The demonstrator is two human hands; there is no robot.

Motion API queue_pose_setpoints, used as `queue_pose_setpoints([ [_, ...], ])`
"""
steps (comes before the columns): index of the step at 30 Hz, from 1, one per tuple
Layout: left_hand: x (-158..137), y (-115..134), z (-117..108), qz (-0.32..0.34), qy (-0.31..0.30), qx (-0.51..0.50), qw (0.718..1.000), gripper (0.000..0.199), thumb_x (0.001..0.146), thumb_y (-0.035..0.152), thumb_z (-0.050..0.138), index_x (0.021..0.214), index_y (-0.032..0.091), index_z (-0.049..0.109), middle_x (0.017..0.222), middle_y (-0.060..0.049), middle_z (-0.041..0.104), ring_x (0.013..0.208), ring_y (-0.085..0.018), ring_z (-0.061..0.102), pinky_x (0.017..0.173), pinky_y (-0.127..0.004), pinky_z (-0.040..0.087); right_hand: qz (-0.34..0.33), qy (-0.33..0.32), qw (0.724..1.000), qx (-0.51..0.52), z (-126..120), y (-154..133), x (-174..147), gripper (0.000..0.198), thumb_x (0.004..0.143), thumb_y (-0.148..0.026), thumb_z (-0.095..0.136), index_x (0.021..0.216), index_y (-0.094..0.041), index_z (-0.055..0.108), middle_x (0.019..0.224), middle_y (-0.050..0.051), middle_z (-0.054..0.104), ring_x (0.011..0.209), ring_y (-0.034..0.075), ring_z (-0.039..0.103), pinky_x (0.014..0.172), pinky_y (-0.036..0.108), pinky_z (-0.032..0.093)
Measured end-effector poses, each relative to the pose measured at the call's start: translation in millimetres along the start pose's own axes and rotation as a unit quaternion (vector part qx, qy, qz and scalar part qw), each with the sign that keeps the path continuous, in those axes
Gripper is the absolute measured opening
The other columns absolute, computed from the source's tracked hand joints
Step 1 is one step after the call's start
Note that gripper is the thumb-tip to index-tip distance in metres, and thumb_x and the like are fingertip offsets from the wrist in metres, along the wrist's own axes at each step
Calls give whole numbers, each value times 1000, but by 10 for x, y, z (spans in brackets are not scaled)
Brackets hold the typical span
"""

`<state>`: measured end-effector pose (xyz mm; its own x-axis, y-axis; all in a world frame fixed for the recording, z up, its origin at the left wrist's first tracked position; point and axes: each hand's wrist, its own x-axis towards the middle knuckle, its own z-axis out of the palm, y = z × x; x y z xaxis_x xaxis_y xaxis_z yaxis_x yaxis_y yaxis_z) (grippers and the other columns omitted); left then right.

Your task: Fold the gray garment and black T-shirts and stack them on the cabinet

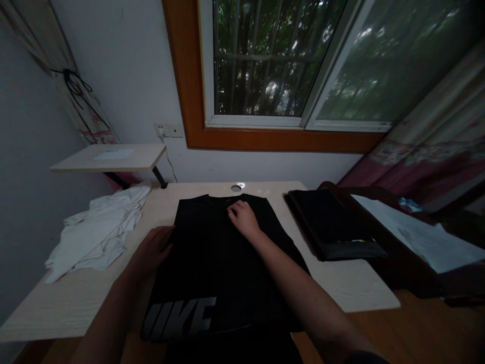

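Note:
A black T-shirt (223, 247) with large grey letters at its lower left lies spread flat on the pale wooden table, its neckline toward the window. My left hand (154, 246) rests at the shirt's left edge, fingers stretched onto the cloth and thumb apart. Just below the collar, my right hand (243, 217) lies on the shirt with its fingers loosely bent and spread. Neither hand visibly grasps the fabric. The shirt's lower end hangs at the table's near edge, and my right forearm covers part of its right side.
Crumpled white cloth (100, 227) lies on the left, beneath a small raised shelf (109, 157). To the right is a stack of folded dark clothes (329, 220). The table (356, 285) has a cable hole near its back edge. A dark piece of furniture holding a white sheet (417, 232) stands farther right.

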<state>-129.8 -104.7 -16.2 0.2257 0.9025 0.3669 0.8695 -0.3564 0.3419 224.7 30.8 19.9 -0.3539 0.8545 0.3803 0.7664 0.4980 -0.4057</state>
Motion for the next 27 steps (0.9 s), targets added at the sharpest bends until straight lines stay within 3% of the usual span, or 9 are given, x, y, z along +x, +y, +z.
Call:
queue_pose_setpoints([
  [6, -16, 56, -41, 1, 11, 0, 1000, 54, 90, 31, 57, 143, 29, 49, 133, -8, 60, 122, -27, 57, 110, -50, 46, 41, -69, 997, -1, 374, -557, 187, 33, 93, -48, 63, 112, -21, 69, 113, 10, 62, 107, 27, 53, 92, 39, 45],
  [10, -18, 86, -56, 1, 5, 2, 1000, 52, 90, 30, 56, 142, 29, 50, 133, -8, 60, 124, -28, 56, 110, -50, 46, 89, -90, 992, 1, 493, -736, 233, 28, 90, -46, 67, 104, -22, 65, 117, 11, 58, 110, 29, 51, 90, 41, 45],
  [14, -16, 75, -53, -2, -2, 2, 1000, 53, 89, 28, 56, 142, 28, 50, 134, -9, 59, 123, -28, 57, 109, -50, 46, 115, -80, 989, 56, 545, -767, 270, 6, 87, -25, 65, 88, -23, 60, 101, 6, 62, 100, 24, 54, 85, 34, 45],
  [17, -13, 69, -57, 8, -4, 0, 1000, 54, 88, 26, 56, 142, 28, 50, 134, -9, 59, 123, -28, 57, 109, -51, 47, 118, -54, 984, 118, 550, -722, 289, 11, 83, -14, 60, 85, -23, 55, 88, 1, 63, 89, 19, 57, 79, 29, 44],
  [27, -9, 143, -105, 41, -4, 12, 999, 57, 87, 21, 55, 143, 28, 51, 142, -8, 55, 127, -28, 54, 111, -49, 46, 174, 14, 941, 289, 503, -630, 277, 21, 75, -18, 57, 92, -25, 46, 77, -6, 55, 71, 15, 60, 69, 26, 46],
])
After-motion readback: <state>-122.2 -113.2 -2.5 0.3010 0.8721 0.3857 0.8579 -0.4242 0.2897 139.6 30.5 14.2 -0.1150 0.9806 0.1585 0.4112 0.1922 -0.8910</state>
